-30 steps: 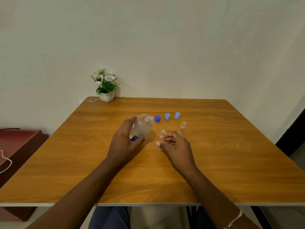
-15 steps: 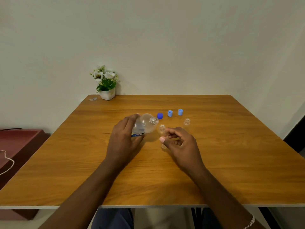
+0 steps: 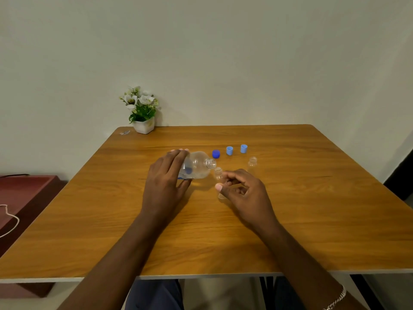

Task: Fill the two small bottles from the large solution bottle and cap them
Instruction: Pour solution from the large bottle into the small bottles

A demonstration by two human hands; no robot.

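The left hand (image 3: 164,186) grasps the large solution bottle (image 3: 199,167) around its labelled body, fingers wrapped over the top, thumb underneath. The bottle is tipped nearly horizontal, with its uncapped neck pointing toward the right of the frame. The neck opening sits just beside and slightly above the mouth of the first small bottle (image 3: 218,172).

The right hand (image 3: 245,195) grips this small clear bottle between thumb and curled fingers. The bottle is near upright at frame centre. Whether its base touches the wooden table (image 3: 312,209) cannot be determined. Liquid level is not discernible.

The second small bottle (image 3: 252,163) stands upright and uncapped on the table, right of the first and beyond the right hand.

Three caps lie in a row behind the bottles: a dark blue cap (image 3: 215,154) nearest the large bottle's neck, then two light blue caps (image 3: 229,150) (image 3: 243,148) to its right.

A potted plant with white flowers (image 3: 143,113) stands at the table's far left corner. A bracelet (image 3: 335,298) is on the right wrist.
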